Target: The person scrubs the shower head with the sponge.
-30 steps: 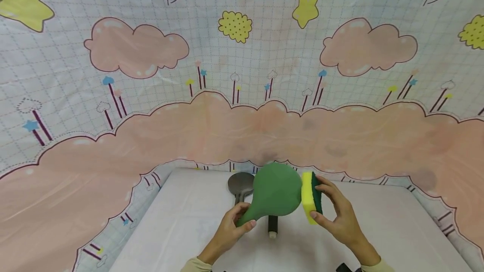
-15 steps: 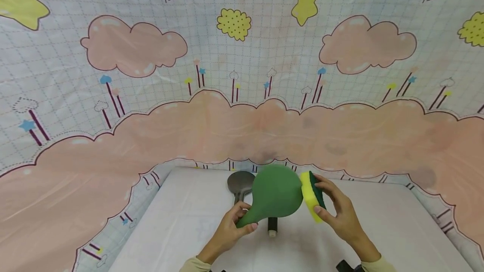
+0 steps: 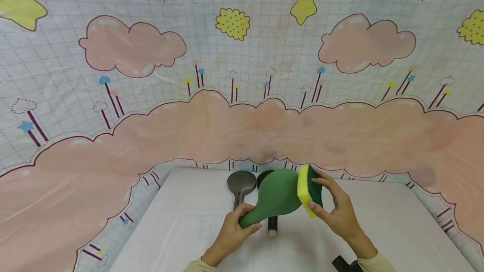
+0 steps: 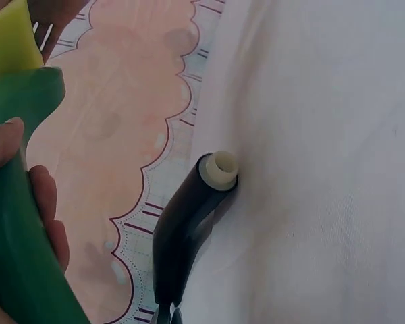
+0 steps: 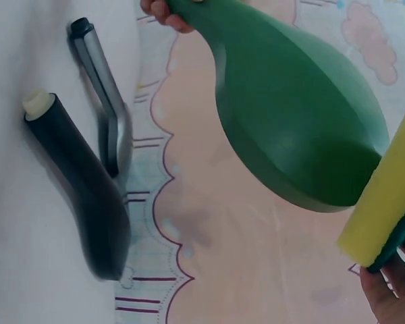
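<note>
My left hand grips a green plastic water scoop by its handle, holding it up over the white table. The scoop's round bowl points to the upper right. On the other side my right hand pinches a sponge between thumb and fingers. The yellow face of the sponge lies against the bowl's outer edge in the right wrist view, and its dark green scouring side faces my palm. Part of my left hand is cut off in the left wrist view.
A grey round-headed ladle lies on the white table. Beside it, a utensil with a black handle and a cream end is partly hidden behind the scoop. A cloud-patterned cloth rises behind the table.
The scoop has turned, so its bowl looks narrower and sits slightly lower. A dark round utensil head now shows behind it. The sponge has moved slightly up and left along the bowl's edge.
</note>
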### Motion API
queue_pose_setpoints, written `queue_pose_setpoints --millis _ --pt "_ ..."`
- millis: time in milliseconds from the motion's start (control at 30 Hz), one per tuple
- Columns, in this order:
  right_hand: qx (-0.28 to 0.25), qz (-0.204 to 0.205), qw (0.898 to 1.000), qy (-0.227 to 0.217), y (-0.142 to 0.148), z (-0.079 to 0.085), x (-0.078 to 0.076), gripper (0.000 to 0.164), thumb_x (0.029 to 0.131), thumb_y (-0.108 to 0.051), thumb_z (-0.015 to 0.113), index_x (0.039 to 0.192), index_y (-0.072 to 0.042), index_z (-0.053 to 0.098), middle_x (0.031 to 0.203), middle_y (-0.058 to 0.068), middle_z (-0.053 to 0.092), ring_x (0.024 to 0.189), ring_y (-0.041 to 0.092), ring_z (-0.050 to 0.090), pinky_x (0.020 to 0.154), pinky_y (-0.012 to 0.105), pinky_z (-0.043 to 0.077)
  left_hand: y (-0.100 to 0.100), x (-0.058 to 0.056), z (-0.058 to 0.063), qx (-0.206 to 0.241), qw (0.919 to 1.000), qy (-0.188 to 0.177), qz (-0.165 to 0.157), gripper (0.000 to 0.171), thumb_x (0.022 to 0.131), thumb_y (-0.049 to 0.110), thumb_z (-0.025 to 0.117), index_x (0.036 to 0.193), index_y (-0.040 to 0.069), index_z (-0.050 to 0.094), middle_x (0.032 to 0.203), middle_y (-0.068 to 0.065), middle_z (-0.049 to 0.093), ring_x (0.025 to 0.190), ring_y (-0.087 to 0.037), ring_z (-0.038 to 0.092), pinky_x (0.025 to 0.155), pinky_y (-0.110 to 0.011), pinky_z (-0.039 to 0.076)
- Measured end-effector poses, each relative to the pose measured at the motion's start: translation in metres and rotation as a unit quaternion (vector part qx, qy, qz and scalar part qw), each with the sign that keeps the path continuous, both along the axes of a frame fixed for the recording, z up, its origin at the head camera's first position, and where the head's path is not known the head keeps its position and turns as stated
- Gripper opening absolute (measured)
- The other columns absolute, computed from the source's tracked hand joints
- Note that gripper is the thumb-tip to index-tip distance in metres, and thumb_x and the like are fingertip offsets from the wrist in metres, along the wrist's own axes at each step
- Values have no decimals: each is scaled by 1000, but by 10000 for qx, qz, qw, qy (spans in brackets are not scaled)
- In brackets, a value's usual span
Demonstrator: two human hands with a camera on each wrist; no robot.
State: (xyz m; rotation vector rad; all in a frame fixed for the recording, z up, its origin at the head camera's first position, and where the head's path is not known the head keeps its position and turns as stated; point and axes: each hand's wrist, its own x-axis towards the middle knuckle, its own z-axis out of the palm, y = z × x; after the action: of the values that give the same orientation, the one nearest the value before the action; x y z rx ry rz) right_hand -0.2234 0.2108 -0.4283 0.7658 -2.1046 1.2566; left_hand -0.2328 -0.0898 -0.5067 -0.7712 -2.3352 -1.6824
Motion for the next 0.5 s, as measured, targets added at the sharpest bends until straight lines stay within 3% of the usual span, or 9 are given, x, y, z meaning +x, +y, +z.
queue_pose_setpoints --millis 133,233,367,500 --pt "18 -118 9999 39 2 -1 -2 60 73 6 75 129 -5 56 148 16 46 135 0 43 107 9 34 1 0 1 -21 9998 -156 -91 33 88 18 74 117 16 59 100 -6 73 79 -3 57 71 -22 46" --pt "-1 -168 9999 19 4 -3 -4 58 74 6 74 128 -5 56 146 20 47 133 -2 45 107 8 34 1 0 2 -134 9987 -368 -313 36 93 21 68 127 12 59 112 -10 71 87 -4 60 77 -22 50" --pt "-2 -284 9996 -82 6 -5 -6 55 76 6 74 127 -5 56 145 24 47 132 -3 45 107 8 33 1 -1 3 -248 9943 -676 -786 43 96 22 64 136 8 57 127 -12 65 99 -4 60 86 -22 51" --pt "-25 -345 9991 -240 7 -8 -7 53 78 5 73 127 -5 56 144 25 47 131 -6 44 107 7 32 1 1 6 -119 9829 -1022 -1524 48 96 16 64 141 5 50 124 -20 64 90 -8 67 81 -23 55"
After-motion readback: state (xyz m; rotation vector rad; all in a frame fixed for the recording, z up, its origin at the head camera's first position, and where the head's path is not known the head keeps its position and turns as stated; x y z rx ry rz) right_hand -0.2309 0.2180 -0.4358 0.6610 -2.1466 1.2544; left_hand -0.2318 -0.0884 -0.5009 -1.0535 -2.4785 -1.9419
